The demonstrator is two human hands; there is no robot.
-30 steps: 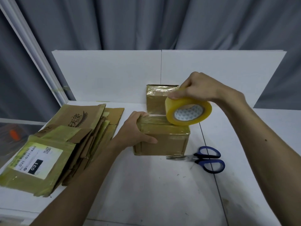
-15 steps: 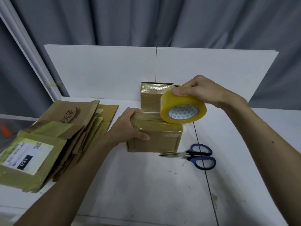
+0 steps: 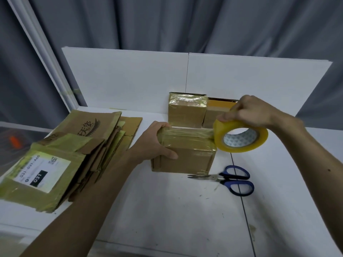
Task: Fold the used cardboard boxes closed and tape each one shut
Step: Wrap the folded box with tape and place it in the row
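A person's two bare arms reach over a white table (image 3: pixel 167 216). The left hand (image 3: pixel 152 143) grips the left end of a small closed cardboard box (image 3: pixel 187 158). Its thumb lies along the box's near face and its fingers (image 3: pixel 162 125) curl over the top far edge. The box sits on the table directly under and to the right of those fingers.

The right hand (image 3: pixel 254 113) holds a roll of clear yellowish tape (image 3: pixel 241 136) in the air just past the box's right top corner, the fingers (image 3: pixel 227 117) pinching the roll's upper rim. A strip of tape (image 3: pixel 187 131) stretches from the roll across the top of the box to the left fingers.

Blue-handled scissors (image 3: pixel 232 179) lie closed on the table below the right fingers, just beside the box's near right corner. Beyond both hands, two taped boxes (image 3: pixel 186 112) stand side by side against upright white boards (image 3: pixel 130 80). To the left of the left fingers lies a pile of flattened cardboard boxes (image 3: pixel 65 154), the top one bearing a white label. Grey curtains (image 3: pixel 167 23) hang behind.
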